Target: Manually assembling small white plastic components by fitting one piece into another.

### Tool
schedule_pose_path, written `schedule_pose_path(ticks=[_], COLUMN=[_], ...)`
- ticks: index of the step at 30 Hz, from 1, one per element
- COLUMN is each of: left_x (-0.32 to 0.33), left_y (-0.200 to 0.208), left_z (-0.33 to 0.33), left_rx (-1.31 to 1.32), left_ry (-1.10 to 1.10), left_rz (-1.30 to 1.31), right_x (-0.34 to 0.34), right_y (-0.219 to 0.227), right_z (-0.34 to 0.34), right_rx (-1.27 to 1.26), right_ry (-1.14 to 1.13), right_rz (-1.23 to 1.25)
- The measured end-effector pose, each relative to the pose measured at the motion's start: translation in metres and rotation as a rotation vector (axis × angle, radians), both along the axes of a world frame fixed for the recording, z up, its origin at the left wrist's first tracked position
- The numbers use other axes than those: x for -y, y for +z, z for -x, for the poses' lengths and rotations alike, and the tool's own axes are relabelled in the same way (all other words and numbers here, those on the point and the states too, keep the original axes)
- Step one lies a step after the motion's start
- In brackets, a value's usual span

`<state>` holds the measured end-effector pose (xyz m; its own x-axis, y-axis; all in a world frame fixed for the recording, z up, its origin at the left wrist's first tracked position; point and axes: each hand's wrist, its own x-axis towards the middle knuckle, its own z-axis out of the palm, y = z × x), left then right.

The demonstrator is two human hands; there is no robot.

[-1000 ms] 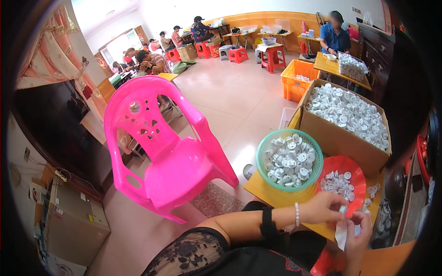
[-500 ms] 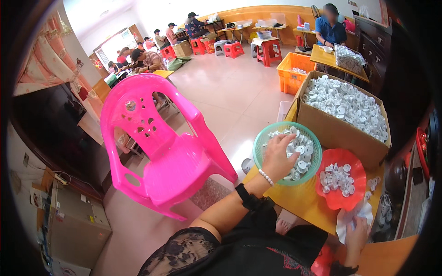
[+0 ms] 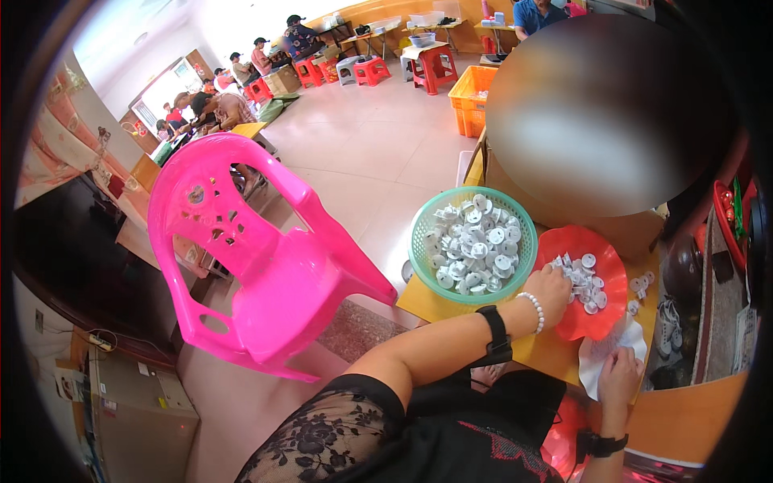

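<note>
My left hand (image 3: 550,296), with a white bead bracelet, is at the left edge of a red wavy-rimmed dish (image 3: 570,318). Its fingers curl down against a pile of small white plastic parts (image 3: 589,282) in that dish; what is between the fingertips is hidden. Just in front of the dish lies a white sheet (image 3: 594,354). My right hand (image 3: 618,374) rests over its right part, fingers curled, with what they hold unclear. To the left of the dish, a green mesh basket (image 3: 417,256) holds many similar white parts.
A cardboard box (image 3: 515,183) stands behind the basket, its top blurred out. Loose white parts (image 3: 640,283) lie right of the dish on the yellow table (image 3: 427,302). A pink plastic armchair (image 3: 282,282) stands left. Beyond are an orange crate (image 3: 469,101) and seated people.
My left hand has moved from above the green basket right and down to the red dish. My right hand stays near the white sheet. The view has shifted slightly.
</note>
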<state>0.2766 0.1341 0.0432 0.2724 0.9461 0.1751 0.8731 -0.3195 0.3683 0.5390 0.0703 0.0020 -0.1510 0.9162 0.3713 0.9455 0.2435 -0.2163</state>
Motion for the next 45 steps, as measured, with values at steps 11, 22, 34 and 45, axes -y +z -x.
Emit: schedule_pose_path(ticks=[11, 22, 34, 45], left_x=[-0.01, -0.017, -0.013, 0.033], left_y=[0.002, -0.002, 0.003, 0.058], left_z=[-0.02, -0.001, 0.003, 0.007], left_rx=[0.016, -0.028, 0.826, 1.541], left_ry=[0.04, 0.018, 0.019, -0.046], left_rz=[0.084, 0.119, 0.278, 1.018], right_x=[0.004, -0.004, 0.003, 0.018], right_y=[0.012, 0.029, 0.041, 0.073], right_z=[-0.01, -0.002, -0.008, 0.008], right_rx=[-0.21, -0.497, -0.921, -1.224], right_ry=[-0.091, -0.096, -0.053, 0.011], right_rz=[0.067, 0.195, 0.357, 0.448])
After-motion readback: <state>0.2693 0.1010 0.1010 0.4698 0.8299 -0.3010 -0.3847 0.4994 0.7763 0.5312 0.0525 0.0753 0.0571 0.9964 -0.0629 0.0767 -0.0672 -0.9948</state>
